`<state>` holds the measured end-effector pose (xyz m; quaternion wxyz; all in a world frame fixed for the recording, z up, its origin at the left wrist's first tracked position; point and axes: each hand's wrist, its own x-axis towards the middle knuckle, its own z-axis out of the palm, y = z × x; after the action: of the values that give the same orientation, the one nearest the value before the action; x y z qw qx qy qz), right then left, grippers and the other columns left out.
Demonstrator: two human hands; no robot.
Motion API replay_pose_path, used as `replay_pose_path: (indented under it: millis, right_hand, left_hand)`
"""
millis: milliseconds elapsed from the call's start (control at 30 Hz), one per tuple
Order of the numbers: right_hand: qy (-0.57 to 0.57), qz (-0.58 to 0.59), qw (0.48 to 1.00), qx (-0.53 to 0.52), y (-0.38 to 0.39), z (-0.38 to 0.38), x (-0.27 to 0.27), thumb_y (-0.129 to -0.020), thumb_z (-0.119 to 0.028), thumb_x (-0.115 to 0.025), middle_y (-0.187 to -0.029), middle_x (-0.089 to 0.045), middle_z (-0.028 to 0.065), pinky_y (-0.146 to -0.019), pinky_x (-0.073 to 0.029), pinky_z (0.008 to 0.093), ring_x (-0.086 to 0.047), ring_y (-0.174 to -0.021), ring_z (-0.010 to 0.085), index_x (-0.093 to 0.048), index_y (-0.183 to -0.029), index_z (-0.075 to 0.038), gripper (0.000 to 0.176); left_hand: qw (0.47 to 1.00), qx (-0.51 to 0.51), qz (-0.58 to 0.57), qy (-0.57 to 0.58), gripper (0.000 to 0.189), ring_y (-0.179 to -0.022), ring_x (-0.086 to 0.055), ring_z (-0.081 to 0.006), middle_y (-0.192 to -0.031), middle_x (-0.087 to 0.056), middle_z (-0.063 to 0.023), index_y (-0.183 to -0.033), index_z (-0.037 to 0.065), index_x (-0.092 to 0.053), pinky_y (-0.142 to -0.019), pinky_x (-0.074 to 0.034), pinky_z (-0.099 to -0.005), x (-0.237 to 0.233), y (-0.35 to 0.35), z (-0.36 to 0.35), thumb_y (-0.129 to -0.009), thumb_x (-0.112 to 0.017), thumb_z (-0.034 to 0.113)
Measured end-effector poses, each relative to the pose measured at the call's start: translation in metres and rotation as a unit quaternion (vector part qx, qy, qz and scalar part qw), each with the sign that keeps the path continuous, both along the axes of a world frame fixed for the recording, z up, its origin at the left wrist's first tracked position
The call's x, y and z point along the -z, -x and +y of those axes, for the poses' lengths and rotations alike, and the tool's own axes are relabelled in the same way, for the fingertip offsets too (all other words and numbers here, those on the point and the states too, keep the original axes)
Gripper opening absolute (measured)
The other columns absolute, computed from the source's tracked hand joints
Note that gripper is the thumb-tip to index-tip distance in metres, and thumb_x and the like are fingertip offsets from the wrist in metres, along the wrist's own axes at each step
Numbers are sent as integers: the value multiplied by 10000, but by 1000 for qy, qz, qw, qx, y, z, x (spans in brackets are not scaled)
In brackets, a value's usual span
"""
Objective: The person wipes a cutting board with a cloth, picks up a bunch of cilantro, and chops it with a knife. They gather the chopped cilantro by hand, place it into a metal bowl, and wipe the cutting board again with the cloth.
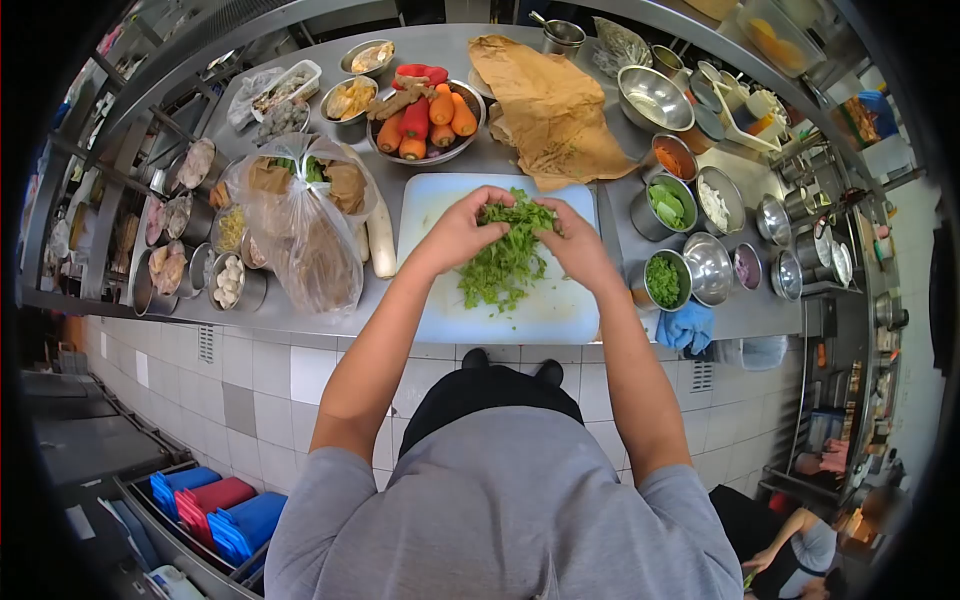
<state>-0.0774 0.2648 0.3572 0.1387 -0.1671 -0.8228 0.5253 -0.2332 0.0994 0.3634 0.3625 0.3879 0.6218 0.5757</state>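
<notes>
Green ragged herbs (503,268), seemingly chopped, pinched in 2 hands (464,232); smooth white rectangular board (561,312) beneath.

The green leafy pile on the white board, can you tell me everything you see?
The green leafy pile is a loose heap of frilly pieces that look like fresh herbs. It sits on the white board, with bits scattered at its near edge. The left hand and right hand both touch its far part.

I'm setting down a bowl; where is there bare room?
Counter shows bare behind the carrot bowl, left of the brown paper; the cutting board is mostly bare at its near edge, below the herbs. A plastic bag crowds the left, pots the right.
</notes>
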Motion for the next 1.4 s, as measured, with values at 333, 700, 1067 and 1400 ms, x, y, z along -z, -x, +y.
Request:
replay_pose_path:
  millis: [333, 700, 1067, 1400]
  right_hand:
    - [26, -92, 994, 56, -20, 40, 21, -928, -216, -676, -883, -625, 96, -725, -488, 324, -572, -764, 190, -590, -1303, -86, 407]
    - [-119, -152, 980, -48, -8, -23, 101, -912, -184, -637, -1082, -688, 232, -855, -525, 446, -660, -983, 393, -525, -1389, -117, 494]
    - [-69, -166, 975, 130, -61, 31, 85, -922, -187, -642, -917, -685, 221, -770, -529, 413, -671, -826, 351, -541, -1378, -113, 473]
    - [34, -95, 994, 53, -59, -16, 83, -950, -171, -614, -1047, -713, 178, -879, -512, 340, -671, -917, 259, -630, -1303, -116, 358]
  left_hand:
    - [977, -35, 159, 136, 638, -1122, -604, -264, -1233, -604, -141, -1354, 80, -545, -962, -475, -362, 11, 6, -44, -789, -804, 228]
    - [920, -64, 289, 256, 573, -1098, -601, -410, -1185, -595, -225, -1289, 56, -565, -941, -494, -454, 95, -37, -27, -753, -746, 151]
    - [874, -244, 408, 98, 354, -1269, -475, -459, -1329, -555, -233, -1192, 51, -575, -1081, -374, -502, 120, 22, -22, -855, -658, 118]
    - [905, -164, 388, 66, 382, -1365, -420, -415, -1416, -508, -210, -1248, 57, -611, -1139, -303, -543, 104, -7, 35, -935, -623, 276]
